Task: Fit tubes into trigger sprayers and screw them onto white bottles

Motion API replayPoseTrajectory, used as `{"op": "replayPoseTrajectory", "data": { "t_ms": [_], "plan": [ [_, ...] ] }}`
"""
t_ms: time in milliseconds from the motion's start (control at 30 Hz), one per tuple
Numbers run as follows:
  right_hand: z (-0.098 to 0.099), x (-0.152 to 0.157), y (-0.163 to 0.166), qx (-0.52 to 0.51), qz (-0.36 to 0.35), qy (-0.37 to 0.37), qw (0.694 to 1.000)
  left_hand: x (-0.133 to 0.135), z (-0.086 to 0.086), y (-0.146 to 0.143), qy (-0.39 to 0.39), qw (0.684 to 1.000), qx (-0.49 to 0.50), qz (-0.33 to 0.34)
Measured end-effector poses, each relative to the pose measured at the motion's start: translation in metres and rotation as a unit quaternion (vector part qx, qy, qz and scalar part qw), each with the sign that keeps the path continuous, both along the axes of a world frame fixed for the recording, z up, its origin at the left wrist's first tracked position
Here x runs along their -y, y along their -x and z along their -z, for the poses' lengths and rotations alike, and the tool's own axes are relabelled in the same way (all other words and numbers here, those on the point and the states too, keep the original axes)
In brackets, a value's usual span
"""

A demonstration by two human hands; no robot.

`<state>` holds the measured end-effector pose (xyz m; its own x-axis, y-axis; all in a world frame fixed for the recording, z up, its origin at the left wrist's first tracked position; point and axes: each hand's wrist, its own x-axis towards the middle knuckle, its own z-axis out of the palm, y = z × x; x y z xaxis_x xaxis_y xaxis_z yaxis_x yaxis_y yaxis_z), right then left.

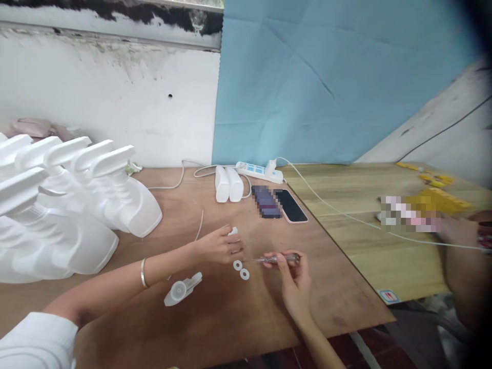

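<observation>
My left hand (217, 247) is closed on a small white plastic part (233, 231), which shows between its fingers; most of the part is hidden. In my right hand (295, 284) is a screwdriver (282, 259) with a clear handle, its thin shaft pointing left toward the left hand. Just below the left fingertips, two flat white washers (244, 274) lie on the brown table (261, 318). A white plastic piece with a round cup (179, 291) rests below my left forearm. A thin white strip (199, 225) lies behind that arm.
Several white ribbed plastic housings (134, 205) crowd the left side. At the back are two white bottle-like pieces (229, 184), a power strip (259, 171) and two phones (292, 206). A white cable (326, 205) crosses to the right, where another person's arm (461, 246) is near yellow items (438, 201).
</observation>
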<state>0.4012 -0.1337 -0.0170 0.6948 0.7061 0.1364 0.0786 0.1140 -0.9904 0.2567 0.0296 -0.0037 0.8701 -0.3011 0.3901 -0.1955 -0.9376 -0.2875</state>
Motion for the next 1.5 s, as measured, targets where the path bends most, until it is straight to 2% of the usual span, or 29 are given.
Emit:
{"op": "replayPoseTrajectory", "data": {
  "t_ms": [100,167,267,367,500,567,600,667,733,800,833,933,1067,1267,1333,1400,1500],
  "plan": [
    [-0.001,0.001,-0.01,0.017,0.033,0.029,0.999,-0.01,-0.006,0.014,0.117,0.99,0.01,-0.083],
    [0.0,0.0,-0.02,0.056,0.028,0.087,0.994,-0.016,-0.011,0.029,0.247,0.953,0.028,-0.171],
    [0.006,-0.005,-0.033,0.188,-0.018,0.214,0.958,-0.021,-0.017,0.06,0.436,0.844,0.082,-0.301],
    [0.013,-0.013,-0.037,0.361,-0.052,0.317,0.875,-0.017,-0.019,0.096,0.557,0.733,0.129,-0.368],
    [0.015,-0.025,-0.03,0.543,-0.091,0.413,0.726,0.0,-0.018,0.147,0.613,0.637,0.162,-0.437],
    [0.011,-0.031,-0.024,0.605,-0.068,0.437,0.662,0.011,-0.016,0.169,0.63,0.598,0.183,-0.461],
    [0.008,-0.035,-0.021,0.63,-0.045,0.438,0.64,0.017,-0.015,0.179,0.639,0.577,0.195,-0.471],
    [0.001,-0.045,-0.012,0.667,-0.01,0.403,0.627,0.028,-0.011,0.195,0.653,0.539,0.217,-0.486],
    [-0.004,-0.061,0.0,0.688,-0.054,0.308,0.655,0.036,-0.006,0.205,0.66,0.512,0.236,-0.497],
    [-0.006,-0.081,0.016,0.687,-0.177,0.177,0.682,0.041,-0.003,0.211,0.659,0.501,0.253,-0.501],
    [-0.006,-0.092,0.024,0.685,-0.235,0.118,0.68,0.043,-0.002,0.213,0.657,0.5,0.259,-0.501],
    [-0.002,-0.122,0.046,0.696,-0.34,0.022,0.632,0.046,-0.004,0.215,0.65,0.504,0.271,-0.5],
    [0.007,-0.143,0.058,0.714,-0.375,0.015,0.591,0.049,-0.001,0.219,0.648,0.495,0.288,-0.502],
    [0.013,-0.135,0.069,0.723,-0.409,0.016,0.556,0.055,0.014,0.219,0.652,0.495,0.285,-0.5],
    [0.011,-0.129,0.076,0.71,-0.423,0.009,0.562,0.056,0.014,0.214,0.657,0.498,0.264,-0.5],
    [0.006,-0.125,0.081,0.685,-0.437,0.01,0.583,0.056,0.009,0.209,0.661,0.51,0.234,-0.497],
    [-0.009,-0.117,0.083,0.617,-0.447,0.014,0.647,0.054,0.002,0.204,0.647,0.564,0.182,-0.479]
  ]
}}
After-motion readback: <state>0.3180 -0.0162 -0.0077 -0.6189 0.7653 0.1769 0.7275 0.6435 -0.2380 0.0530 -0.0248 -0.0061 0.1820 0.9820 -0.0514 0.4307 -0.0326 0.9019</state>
